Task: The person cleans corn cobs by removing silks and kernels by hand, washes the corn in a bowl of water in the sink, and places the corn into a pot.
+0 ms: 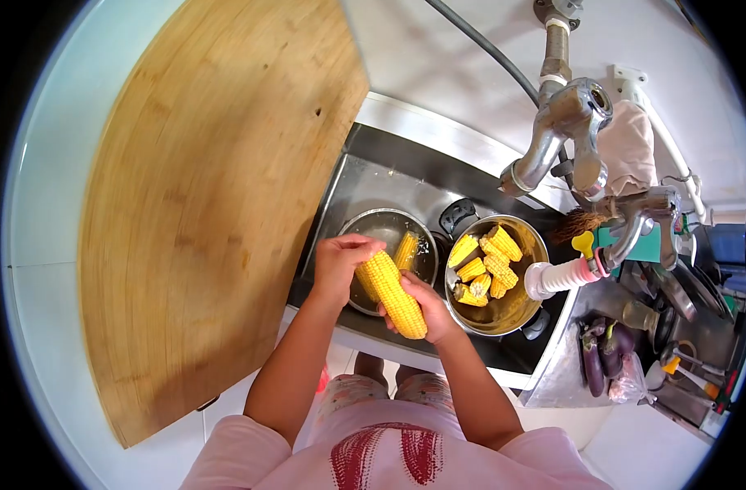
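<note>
A whole, husked corn cob (pixel 394 296) is held slantwise between my two hands, above the sink's front part. My left hand (pixel 340 263) grips its upper left end with the fingers bent around it. Lower down, my right hand (pixel 426 310) is wrapped around the cob from the right side. Beneath my hands stands a round metal bowl (pixel 373 219) with another corn cob (pixel 406 251) in it, partly hidden. To the right, a steel pot (pixel 533 237) with black handles holds several cut corn pieces (pixel 497 268).
A large wooden board (pixel 202 204) covers the left side. Two metal taps (pixel 552 139) reach over the sink (pixel 373 159), one with a white ribbed hose (pixel 557 278). Several eggplants (pixel 606 351), a plastic bag (pixel 628 380) and assorted utensils (pixel 687 367) lie at the right.
</note>
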Motion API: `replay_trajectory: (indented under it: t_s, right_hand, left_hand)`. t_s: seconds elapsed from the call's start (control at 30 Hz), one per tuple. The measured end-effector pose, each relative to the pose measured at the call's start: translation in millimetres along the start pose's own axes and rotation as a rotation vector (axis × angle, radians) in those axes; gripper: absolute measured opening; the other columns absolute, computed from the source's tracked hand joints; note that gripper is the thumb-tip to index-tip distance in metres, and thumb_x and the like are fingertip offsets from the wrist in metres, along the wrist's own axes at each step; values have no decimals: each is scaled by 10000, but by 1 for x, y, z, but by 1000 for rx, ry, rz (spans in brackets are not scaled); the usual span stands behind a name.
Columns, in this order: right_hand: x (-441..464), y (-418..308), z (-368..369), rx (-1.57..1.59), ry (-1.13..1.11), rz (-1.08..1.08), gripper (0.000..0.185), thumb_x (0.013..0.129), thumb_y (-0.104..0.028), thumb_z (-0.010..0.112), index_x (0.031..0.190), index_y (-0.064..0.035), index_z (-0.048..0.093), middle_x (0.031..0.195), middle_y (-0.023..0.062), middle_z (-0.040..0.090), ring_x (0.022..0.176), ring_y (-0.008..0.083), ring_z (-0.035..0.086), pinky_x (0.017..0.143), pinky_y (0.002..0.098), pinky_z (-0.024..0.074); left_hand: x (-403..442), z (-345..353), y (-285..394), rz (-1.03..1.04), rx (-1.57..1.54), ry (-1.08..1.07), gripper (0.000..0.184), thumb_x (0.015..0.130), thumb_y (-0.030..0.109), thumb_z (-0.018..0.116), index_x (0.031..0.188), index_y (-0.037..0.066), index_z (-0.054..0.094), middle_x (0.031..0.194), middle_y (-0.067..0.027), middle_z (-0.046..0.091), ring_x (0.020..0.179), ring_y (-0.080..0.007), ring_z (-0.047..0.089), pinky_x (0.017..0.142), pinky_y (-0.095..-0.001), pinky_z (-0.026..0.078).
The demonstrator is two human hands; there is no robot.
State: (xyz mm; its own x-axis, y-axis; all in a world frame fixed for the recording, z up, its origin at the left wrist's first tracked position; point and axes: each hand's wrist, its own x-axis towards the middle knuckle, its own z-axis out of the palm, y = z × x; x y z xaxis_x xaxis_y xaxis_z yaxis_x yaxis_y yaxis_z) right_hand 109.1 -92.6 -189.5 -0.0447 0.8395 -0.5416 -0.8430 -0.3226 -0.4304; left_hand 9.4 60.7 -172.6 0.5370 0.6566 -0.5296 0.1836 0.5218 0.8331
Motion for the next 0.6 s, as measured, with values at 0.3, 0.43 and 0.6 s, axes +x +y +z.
replay_trajectory:
  t_s: [0.3,0.43,0.6]
  right_hand:
    - [-20,-17,15,45,-15,-64,475,945,-387,455,1286,-59,417,940,173,627,648,236,635,546,328,536]
    - [-27,-25,16,108,-52,-38,461,940,-389,469,1257,-55,450,908,165,634,629,224,636,502,316,526]
    - [-46,-45,33,-24,9,30,453,933,-407,472,1201,-41,489,853,163,630,564,236,619,449,311,499]
  left_hand:
    - [-29,2,18,347,-42,139,159,784,22,709,936,-20,696,916,-94,682,883,-166,628,817,-296,488]
    - [-33,-2,23,699,359,-98,283,674,-5,748,951,51,725,1084,-92,658,1031,-223,574,892,-331,456]
    - [-38,-2,41,919,583,-165,255,602,13,771,832,123,755,1173,-72,635,1081,-257,542,901,-367,438]
